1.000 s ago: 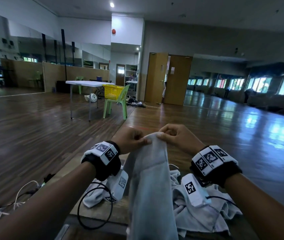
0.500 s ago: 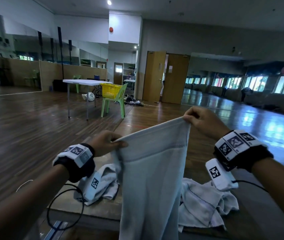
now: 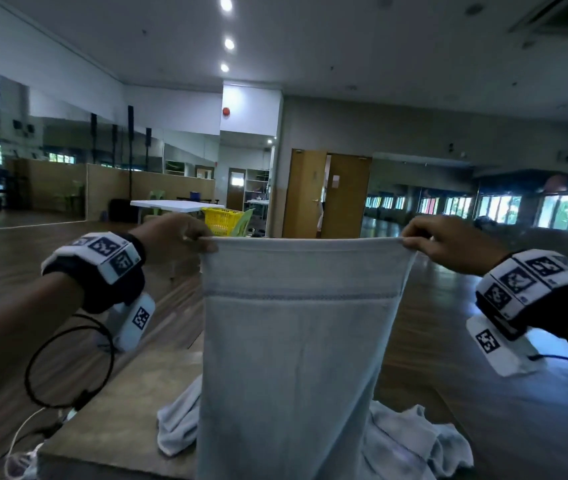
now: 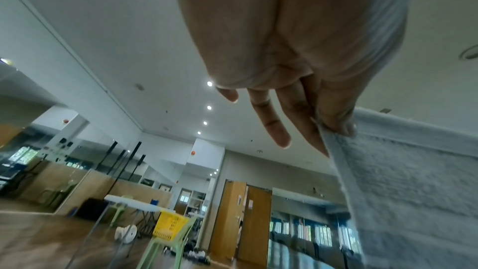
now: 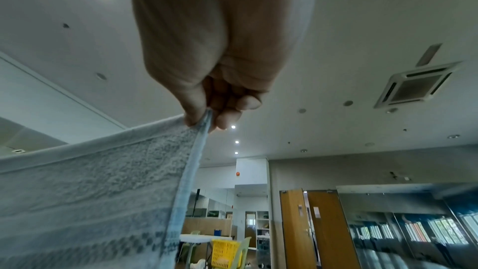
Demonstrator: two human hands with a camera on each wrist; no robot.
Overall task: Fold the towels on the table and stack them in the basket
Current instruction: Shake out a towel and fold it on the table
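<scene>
Towel (image 3: 296, 341) held up in the air, spread flat between both hands over the tabletop (image 3: 119, 424). Left hand (image 3: 175, 233) pinches the top-left corner, thumb against forefinger, other fingers (image 4: 274, 128) loose and straight. Right hand (image 3: 448, 244) pinches the top-right corner, thumb and fingers (image 5: 227, 116) curled on the hem. Top edge runs taut from grip to grip; rest hangs straight down below them, lower end out of frame.

Handling, judged: soft terry, light, limp, no stiffness, so it sags wherever unsupported. Not slippery, not fragile. Corners at the hem are the right hold; the thicker hem gives the pinch something to bite.

More crumpled towels (image 3: 414, 441) lie on the tabletop below the grips, behind the hanging one. No basket seen close by; a yellow basket (image 3: 222, 220) sits on a chair far beyond the left grip.

Versus half a second ago: hands are further apart and higher, top edge now level and fully stretched, towel at full width.
</scene>
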